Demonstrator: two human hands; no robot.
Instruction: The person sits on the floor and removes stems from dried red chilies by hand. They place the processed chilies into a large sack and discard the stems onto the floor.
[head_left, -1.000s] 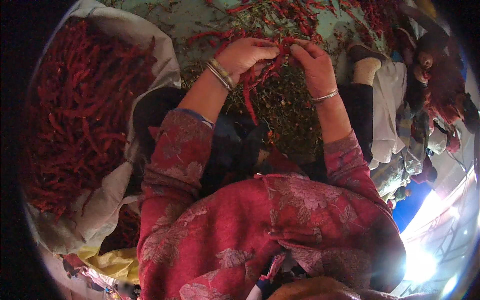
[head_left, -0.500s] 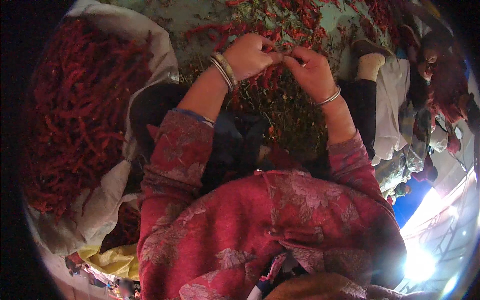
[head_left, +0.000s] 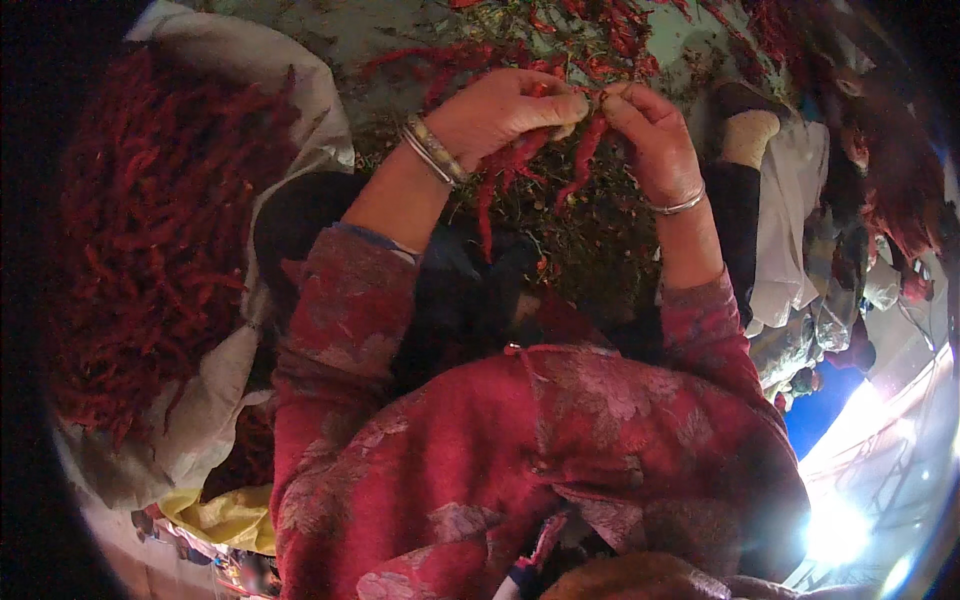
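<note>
My left hand [head_left: 510, 112] is closed on a small bunch of long, wrinkled red chili peppers [head_left: 487, 205] that dangle below its palm. Close beside it, my right hand [head_left: 652, 138] pinches the top end of a single red chili pepper [head_left: 584, 163], thumb against forefinger. The fingertips of both hands almost meet, and the stems between them are too small to make out. Underneath lies a heap of dark stems and leafy scraps [head_left: 570, 245], between my legs.
At the left a big whitish sack [head_left: 325, 110] stands open, full of dried red chilies [head_left: 160, 250]. A yellow sack [head_left: 225, 520] lies below it. More chilies [head_left: 610, 35] are scattered on the floor ahead. At the right are a foot in a shoe [head_left: 745, 100] and a pale cloth [head_left: 785, 230].
Both hands have drawn slightly apart, the right one shifting a little to the right. Chili peppers now hang plainly below the left hand and from the right fingertips.
</note>
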